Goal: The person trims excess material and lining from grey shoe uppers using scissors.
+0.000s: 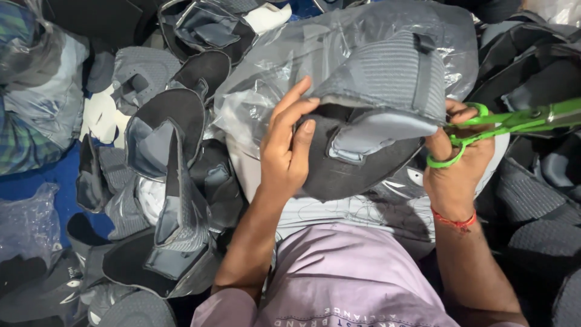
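At centre frame, over the person's lap, a grey shoe upper (375,115) is held up between both hands, its ribbed knit side toward twelve o'clock and its dark lining and pale grey tongue patch facing the camera. At nine o'clock of the upper, the left hand (284,151) grips its edge: the fingers curl over the knit rim with the thumb pressed on the dark lining. At three o'clock, the right hand (457,163) is closed through the loops of green scissors (508,124), whose handles run off toward the right edge; the blades are hidden behind the upper, so whether they are open cannot be told. A red thread band (454,221) circles the right wrist. Behind the upper, from twelve to ten o'clock, lies crumpled clear plastic (284,66). At six o'clock the person's lilac shirt (345,272) fills the lower frame, with a white cloth (339,209) just above it on the lap. From nine to seven o'clock a heap of more uppers (175,175) in grey and black lies loose, some with their linings turned up, over a blue floor (54,181). At three to five o'clock, more dark pieces (538,206) are stacked close beside the right forearm. At ten o'clock a checked cloth (18,121) shows under another plastic bag.
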